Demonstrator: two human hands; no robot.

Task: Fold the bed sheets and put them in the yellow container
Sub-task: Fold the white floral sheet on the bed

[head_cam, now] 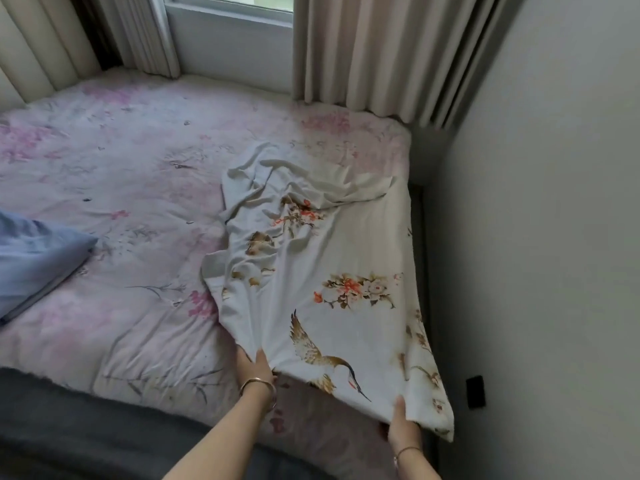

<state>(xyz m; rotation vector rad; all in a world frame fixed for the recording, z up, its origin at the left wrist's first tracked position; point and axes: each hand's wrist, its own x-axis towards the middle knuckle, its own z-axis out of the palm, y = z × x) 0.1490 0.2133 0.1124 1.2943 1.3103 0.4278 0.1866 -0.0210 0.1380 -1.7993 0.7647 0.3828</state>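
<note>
Your left hand (254, 367) pinches the sheet (346, 244) by its near edge at lower centre, and your right hand (401, 424) pinches its corner at lower right. The sheet lies rumpled on the bed (121, 161), right of centre.

A white bed sheet (332, 271) printed with flowers and a bird lies rumpled on the right half of the bed (121, 188), which wears a pink floral cover. At the lower centre, the left hand (254, 367) grips the sheet's near edge; at the lower right, the right hand (403, 427) pinches its near corner, lifted off the mattress. A blue pillow (34, 258) sits at the left edge. Beige curtains (374, 53) hang at the top beside a window (228, 8).
</note>
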